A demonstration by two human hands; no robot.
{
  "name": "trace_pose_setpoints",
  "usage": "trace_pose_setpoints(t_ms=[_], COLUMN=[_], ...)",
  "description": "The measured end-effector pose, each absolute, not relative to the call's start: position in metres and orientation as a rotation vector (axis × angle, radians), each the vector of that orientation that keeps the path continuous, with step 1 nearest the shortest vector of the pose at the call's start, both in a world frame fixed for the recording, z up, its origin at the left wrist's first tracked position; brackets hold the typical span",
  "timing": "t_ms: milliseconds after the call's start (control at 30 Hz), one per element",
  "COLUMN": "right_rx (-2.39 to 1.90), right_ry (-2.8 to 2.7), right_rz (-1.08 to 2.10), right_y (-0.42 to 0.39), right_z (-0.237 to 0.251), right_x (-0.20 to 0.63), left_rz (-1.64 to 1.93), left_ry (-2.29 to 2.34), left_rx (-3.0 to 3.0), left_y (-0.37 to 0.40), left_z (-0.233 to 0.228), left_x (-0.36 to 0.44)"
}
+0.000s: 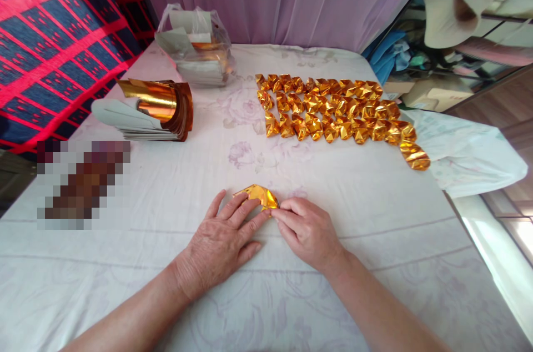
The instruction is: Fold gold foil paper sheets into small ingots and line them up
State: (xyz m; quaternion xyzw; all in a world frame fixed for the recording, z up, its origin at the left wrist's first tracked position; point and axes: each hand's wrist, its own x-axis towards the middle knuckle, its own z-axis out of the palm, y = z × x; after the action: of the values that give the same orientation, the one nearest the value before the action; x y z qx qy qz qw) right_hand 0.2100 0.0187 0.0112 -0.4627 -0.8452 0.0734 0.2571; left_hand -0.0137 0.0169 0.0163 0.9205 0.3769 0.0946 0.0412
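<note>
A piece of folded gold foil paper (pixel 263 195) lies on the cloth in front of me, partly covered by fingers. My left hand (pixel 222 238) rests flat over its near left side, fingers spread and pressing on it. At its right corner my right hand (pixel 310 230) pinches the paper's edge between thumb and fingers. Farther back sit rows of folded gold foil pieces (pixel 328 110), shaped like small ingots. One of these ingots (pixel 415 155) lies at the right end, nearer to me than the rows.
A curved stack of gold-faced paper sheets (pixel 183 113) stands at the left. Behind it is a clear plastic bag (pixel 204 58) of similar sheets. A white plastic bag (pixel 470 152) hangs at the table's right edge. A pixelated patch (pixel 85 185) hides something at left.
</note>
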Motion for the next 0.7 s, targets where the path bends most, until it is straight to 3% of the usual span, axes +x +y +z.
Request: trace_pose_setpoints(t_ms=[700], right_rx=[-1.235], right_ry=[-2.254], right_rz=[0.264], right_y=[0.0185], right_z=[0.0078], right_x=[0.2128], left_rz=[0.291], left_ry=[1.156], left_rx=[2.808], left_y=[0.0158], left_z=[0.0157], left_x=[-0.0141])
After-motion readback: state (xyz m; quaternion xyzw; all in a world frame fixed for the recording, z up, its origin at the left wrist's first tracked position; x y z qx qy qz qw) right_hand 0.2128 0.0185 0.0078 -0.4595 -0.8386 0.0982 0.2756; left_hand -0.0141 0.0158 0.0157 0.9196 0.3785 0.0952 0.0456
